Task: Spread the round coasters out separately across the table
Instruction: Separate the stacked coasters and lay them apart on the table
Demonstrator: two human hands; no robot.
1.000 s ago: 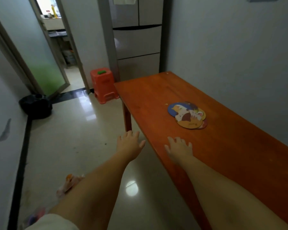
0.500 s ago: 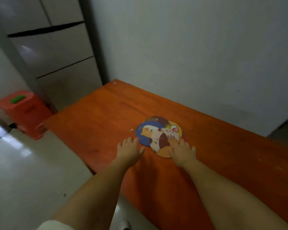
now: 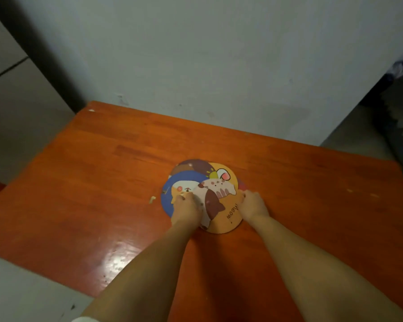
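Wall point(image 3: 219, 54) fills the top half of the frame, pale and plain. Below it the orange counter point(image 3: 91, 182) takes up pretty much the rest, with lots of bare wood to the left and right of the pile; its left corner and near-left edge show, while the right side runs out of frame. Bit of pale floor point(image 3: 21, 287) at lower left.

Both forearms come up from the bottom edge, cut off there. The coasters point(image 3: 209, 182) sit mid-frame, a bit right of center, all overlapped in one heap: a blue one on the left, brown at the back, yellow-orange ones right and front, plus a sliver of red barely peeking out on the right. How many there are, can't tell.

Left hand point(image 3: 186, 209) rests on the blue one, fingers curled down; the grip is hidden underneath, so can't tell. Right hand point(image 3: 251, 205) is at the heap's right edge, fingertips curled onto the rim, grip also unclear.

Tiny pale scrap point(image 3: 152, 199) just left of the pile.
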